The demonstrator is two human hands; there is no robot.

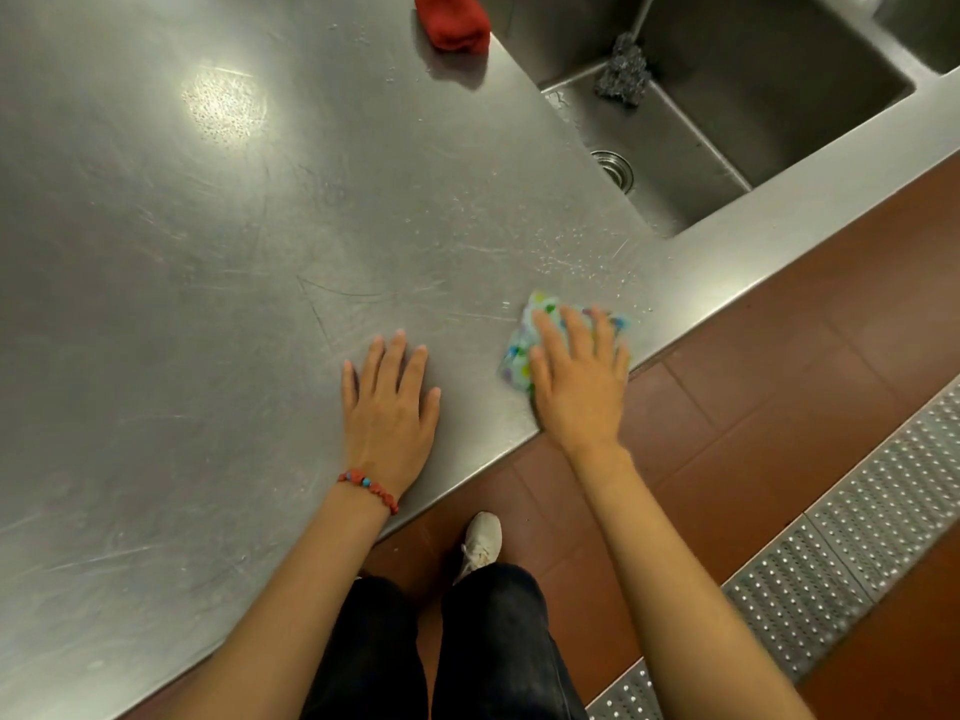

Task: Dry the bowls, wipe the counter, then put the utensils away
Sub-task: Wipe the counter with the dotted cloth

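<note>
My right hand (579,379) presses flat, fingers spread, on a small dotted cloth (524,337) lying on the steel counter (234,252) near its front edge. Part of the cloth is hidden under the palm. My left hand (389,402) rests flat on the bare counter a little to the left, fingers straight, a red bead bracelet on the wrist. Water droplets (571,257) speckle the counter just beyond the cloth, toward the sink. No bowls or utensils are in view.
A red cloth (454,18) lies bunched at the counter's far edge. The sink (727,111) opens at the upper right, with a steel scourer (623,72) on its ledge and a drain (615,166). Below are red floor tiles and a metal floor grate (857,522).
</note>
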